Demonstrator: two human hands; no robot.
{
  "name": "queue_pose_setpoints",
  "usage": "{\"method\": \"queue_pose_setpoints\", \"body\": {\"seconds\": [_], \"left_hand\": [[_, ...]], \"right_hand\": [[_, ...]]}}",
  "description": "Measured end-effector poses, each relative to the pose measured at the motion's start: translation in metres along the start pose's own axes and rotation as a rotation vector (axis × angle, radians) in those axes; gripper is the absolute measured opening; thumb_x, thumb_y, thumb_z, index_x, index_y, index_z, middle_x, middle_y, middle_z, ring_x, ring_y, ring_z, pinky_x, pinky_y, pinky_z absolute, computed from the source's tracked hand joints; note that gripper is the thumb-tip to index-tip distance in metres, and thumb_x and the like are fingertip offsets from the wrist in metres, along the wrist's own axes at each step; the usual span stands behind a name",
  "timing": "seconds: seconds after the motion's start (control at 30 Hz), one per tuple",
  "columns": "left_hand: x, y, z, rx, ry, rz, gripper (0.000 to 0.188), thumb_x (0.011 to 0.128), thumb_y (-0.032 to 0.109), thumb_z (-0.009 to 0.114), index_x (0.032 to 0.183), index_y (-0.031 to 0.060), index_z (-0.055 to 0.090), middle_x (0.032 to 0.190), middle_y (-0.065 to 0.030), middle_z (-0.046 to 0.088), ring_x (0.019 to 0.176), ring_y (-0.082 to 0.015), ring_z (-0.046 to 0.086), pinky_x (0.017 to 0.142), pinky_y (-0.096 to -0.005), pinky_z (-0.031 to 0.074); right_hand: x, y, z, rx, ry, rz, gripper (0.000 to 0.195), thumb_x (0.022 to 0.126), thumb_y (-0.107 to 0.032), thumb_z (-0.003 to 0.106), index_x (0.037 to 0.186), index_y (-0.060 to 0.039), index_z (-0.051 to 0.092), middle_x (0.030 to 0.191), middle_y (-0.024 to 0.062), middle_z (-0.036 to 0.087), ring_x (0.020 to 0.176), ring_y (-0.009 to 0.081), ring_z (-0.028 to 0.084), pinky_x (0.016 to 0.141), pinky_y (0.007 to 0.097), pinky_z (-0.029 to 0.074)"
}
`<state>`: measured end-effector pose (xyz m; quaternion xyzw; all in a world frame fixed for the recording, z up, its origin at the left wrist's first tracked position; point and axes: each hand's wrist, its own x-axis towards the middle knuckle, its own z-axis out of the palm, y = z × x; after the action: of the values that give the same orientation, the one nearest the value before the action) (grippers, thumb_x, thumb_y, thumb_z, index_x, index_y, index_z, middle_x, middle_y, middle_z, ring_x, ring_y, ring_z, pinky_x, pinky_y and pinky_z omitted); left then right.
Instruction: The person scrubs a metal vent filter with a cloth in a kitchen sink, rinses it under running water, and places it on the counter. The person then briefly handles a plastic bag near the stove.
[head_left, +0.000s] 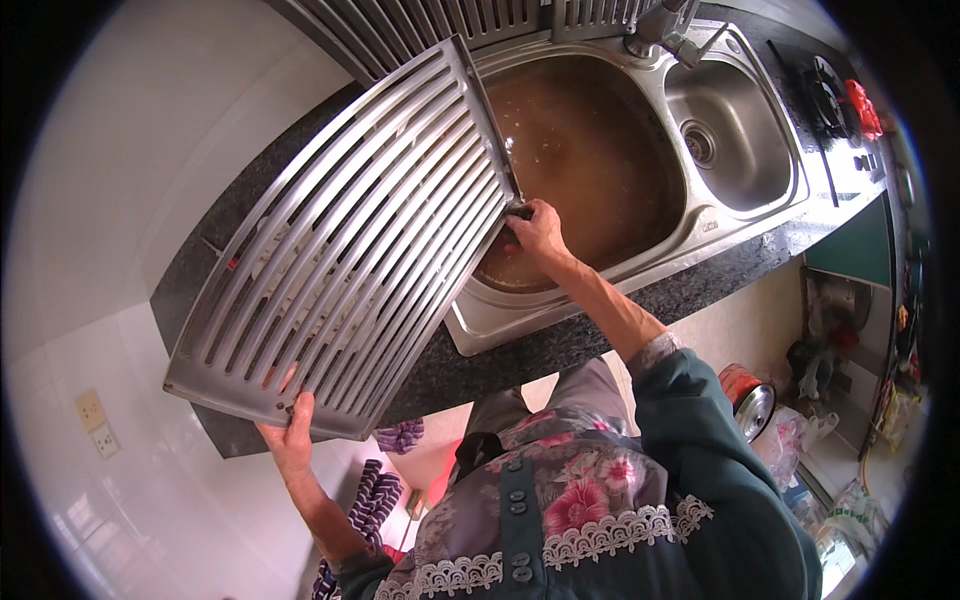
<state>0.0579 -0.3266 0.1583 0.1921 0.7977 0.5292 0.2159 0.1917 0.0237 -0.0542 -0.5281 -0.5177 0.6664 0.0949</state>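
A large slotted metal panel (360, 247), shiny and grey, spans the left of the view, tilted over the counter. My left hand (289, 431) grips its near lower edge, with the thumb on top and fingertips showing through the slots. At the panel's right corner, above the big sink basin, my right hand (536, 229) pinches something small and dark, too hidden to name. Brownish water (592, 172) fills the large basin of the steel double sink (469, 330). Behind it stand more slotted metal panels (480, 22). What lies beneath the panel is mostly hidden.
The smaller basin (739, 135) has a drain and holds no visible water. A faucet (660, 34) rises behind the sink. Farther right is a gas stove (832, 105) with a red plastic bag (862, 109). The dark stone counter (525, 367) edge runs before my body.
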Motion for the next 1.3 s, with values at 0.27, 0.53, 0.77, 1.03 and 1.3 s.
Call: {"method": "queue_pose_setpoints", "body": {"seconds": [0.27,0.53,0.77,1.03,1.3], "left_hand": [[0.002,-0.006,0.003,0.014,0.067,0.025,0.04,0.082,0.003,0.059,0.119,-0.0075,0.049,0.12,-0.0154,0.053,0.093,-0.016,0.053,0.077,-0.0277,0.046],[-0.001,-0.013,0.008,-0.128,0.022,0.073,0.046,0.084,-0.002,0.05,0.129,-0.0025,0.038,0.127,-0.0203,0.044,0.108,-0.03,0.052,0.08,-0.0494,0.054],[0.006,-0.004,0.024,-0.192,-0.011,0.081,0.044,0.085,-0.003,0.048,0.128,-0.0035,0.039,0.126,-0.02,0.044,0.107,-0.0299,0.054,0.076,-0.0501,0.056],[0.01,-0.008,0.03,-0.109,-0.055,0.106,0.045,0.084,-0.003,0.049,0.128,-0.0037,0.038,0.125,-0.0218,0.044,0.103,-0.0281,0.055,0.076,-0.0501,0.056],[0.01,-0.004,0.028,-0.18,-0.055,0.075,0.044,0.082,-0.001,0.052,0.124,-0.0071,0.04,0.12,-0.0193,0.044,0.083,-0.0171,0.055,0.074,-0.0491,0.056]], "right_hand": [[0.002,-0.007,-0.015,0.231,0.154,-0.055,0.019,0.083,-0.005,0.059,0.101,-0.0001,0.053,0.088,0.0093,0.059,0.072,0.0173,0.06,0.05,0.03,0.056],[0.014,-0.009,0.0,-0.201,0.161,-0.062,0.025,0.075,-0.009,0.059,0.095,0.0061,0.057,0.077,0.017,0.063,0.063,0.0257,0.065,0.056,0.0346,0.054],[-0.048,0.003,0.032,-0.372,-0.072,-0.237,0.015,0.075,-0.009,0.06,0.081,0.0051,0.062,0.063,0.0138,0.061,0.048,0.0193,0.061,0.043,0.0315,0.049],[-0.049,0.014,0.037,-0.469,0.017,-0.408,0.019,0.071,-0.013,0.057,0.083,0.0012,0.063,0.078,0.0206,0.064,0.076,0.0343,0.064,0.069,0.0408,0.051],[0.028,0.004,-0.008,-0.589,0.359,-0.236,0.026,0.074,-0.016,0.059,0.098,-0.0042,0.058,0.09,0.0202,0.063,0.09,0.0377,0.059,0.079,0.0438,0.047]]}}
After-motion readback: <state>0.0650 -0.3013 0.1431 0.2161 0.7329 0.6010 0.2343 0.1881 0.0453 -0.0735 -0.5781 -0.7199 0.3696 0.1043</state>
